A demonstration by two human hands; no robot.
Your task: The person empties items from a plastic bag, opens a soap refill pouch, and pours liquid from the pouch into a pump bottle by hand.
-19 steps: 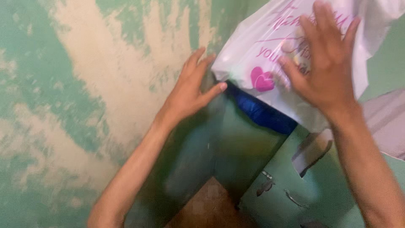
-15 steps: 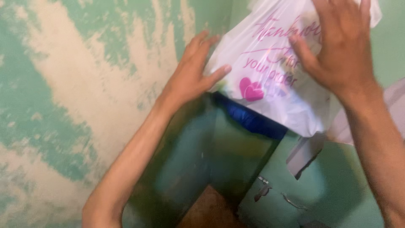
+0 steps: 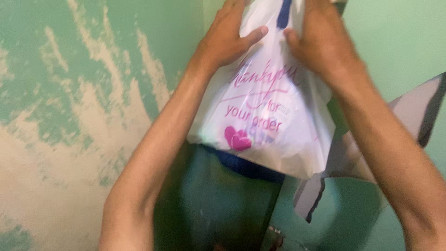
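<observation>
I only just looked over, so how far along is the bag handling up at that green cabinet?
Done: the white plastic bag is up against the top of the green cabinet. In hand: left hand and right hand both grip its upper part. Left: it hangs over the cabinet's front, not released.

Both hands [image 3: 274, 39] now higher, apparently gripping white bag [image 3: 265, 125] top.

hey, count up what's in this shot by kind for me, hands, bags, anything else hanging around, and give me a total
Hands: 2, the left hand and the right hand, both gripping the bag's top
White plastic bags with pink print: 1
Blue things under the bag: 1, kind unclear
Grey torn sheets at the right: 1
Total: 5
</observation>
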